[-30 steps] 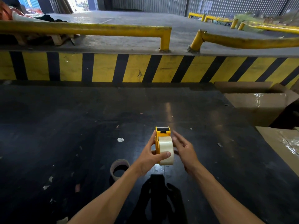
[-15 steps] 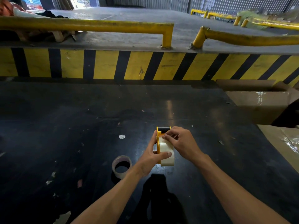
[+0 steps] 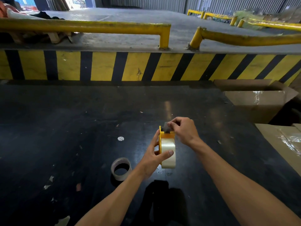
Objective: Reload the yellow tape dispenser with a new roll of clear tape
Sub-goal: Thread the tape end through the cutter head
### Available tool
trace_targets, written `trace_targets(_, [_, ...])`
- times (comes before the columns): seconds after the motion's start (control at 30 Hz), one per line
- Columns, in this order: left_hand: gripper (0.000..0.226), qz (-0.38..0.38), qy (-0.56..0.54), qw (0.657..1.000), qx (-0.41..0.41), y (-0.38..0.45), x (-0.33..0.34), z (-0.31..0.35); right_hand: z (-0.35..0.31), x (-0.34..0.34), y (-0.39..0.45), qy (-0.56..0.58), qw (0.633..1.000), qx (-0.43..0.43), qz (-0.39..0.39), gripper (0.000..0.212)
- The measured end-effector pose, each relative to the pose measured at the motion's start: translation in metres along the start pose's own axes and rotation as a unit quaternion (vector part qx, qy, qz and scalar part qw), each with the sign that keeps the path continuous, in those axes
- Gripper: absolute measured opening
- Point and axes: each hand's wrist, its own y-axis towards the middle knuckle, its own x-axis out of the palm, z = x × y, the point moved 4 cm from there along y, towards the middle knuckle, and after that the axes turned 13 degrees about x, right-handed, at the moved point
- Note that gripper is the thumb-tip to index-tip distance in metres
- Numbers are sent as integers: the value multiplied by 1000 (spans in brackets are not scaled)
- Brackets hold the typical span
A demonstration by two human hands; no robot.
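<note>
The yellow tape dispenser (image 3: 166, 135) stands upright over the black table (image 3: 65, 119), with a full roll of clear tape (image 3: 168, 145) seated in it. My left hand (image 3: 153, 158) grips the dispenser and roll from the left, thumb laid across the roll's face. My right hand (image 3: 184, 130) is at the dispenser's far top end, its fingertips pinched on the tape end by the dark roller. An empty tape core (image 3: 121, 168) lies on the table just left of my left wrist.
Taped cardboard boxes (image 3: 255, 101) sit at the table's right edge, another box (image 3: 286, 141) nearer. A yellow-and-black striped curb (image 3: 114, 66) with yellow rails (image 3: 91, 27) runs behind the table. Paper scraps dot the left part of the table.
My right hand has moved from beside the roll up to the dispenser's top end and pinched the tape end there. My left hand has kept its grip.
</note>
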Motion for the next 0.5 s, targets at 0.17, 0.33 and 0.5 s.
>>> trace_targets(0.17, [100, 3, 18, 1000, 8, 0, -3, 0, 4, 0, 2, 5, 1000, 27, -3, 18])
trace_targets(0.33, [99, -7, 56, 998, 11, -5, -3, -3, 10, 2, 0, 5, 998, 70, -2, 22])
trace_targets(0.5, [101, -8, 54, 998, 11, -6, -3, 1, 10, 2, 0, 1, 996, 86, 9, 23])
